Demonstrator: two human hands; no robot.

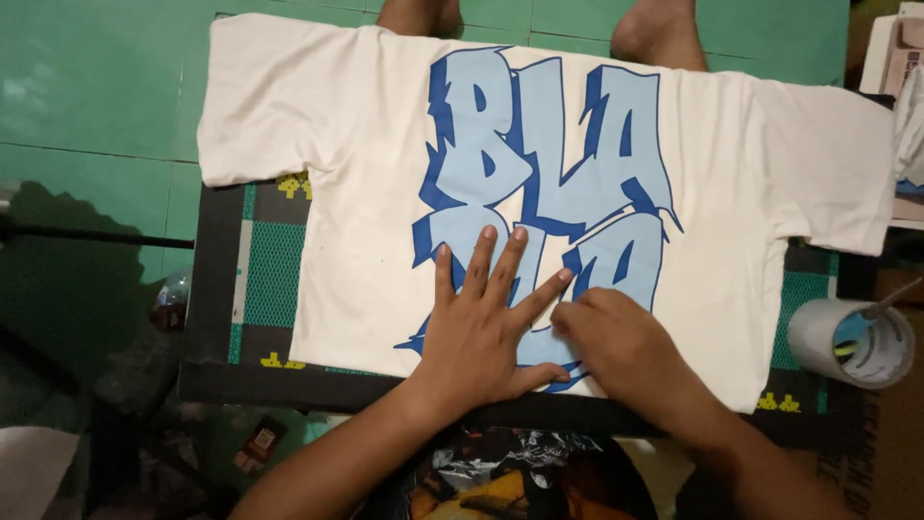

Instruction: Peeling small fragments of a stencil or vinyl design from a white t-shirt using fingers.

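- The left hand (481, 323) lies flat and open, fingers spread, pressing on the near part of a white T-shirt (327, 125).
- The right hand (611, 337) rests just beside it on the same cloth, fingers curled down onto the fabric; whether it pinches anything cannot be told.
- Both hands sit on the near end of the blue graffiti print (539, 164) that fills the middle of the shirt, and the left forefinger nearly meets the right hand.
- The T-shirt is spread flat, sleeves out to left and right, its near hem close to the near edge of the worktop.
- Beneath it, a dark patterned mat (260, 279) with green panels and yellow marks covers the worktop and shows at the left and right of the shirt.
- A roll of tape (852, 342) stands at the right edge, well clear of the hands.
- Green floor tiles (87, 87) stretch to the left and far side, where another person's two bare feet (659, 29) touch the shirt's far edge.
- Open cloth lies left, right and far of the hands.
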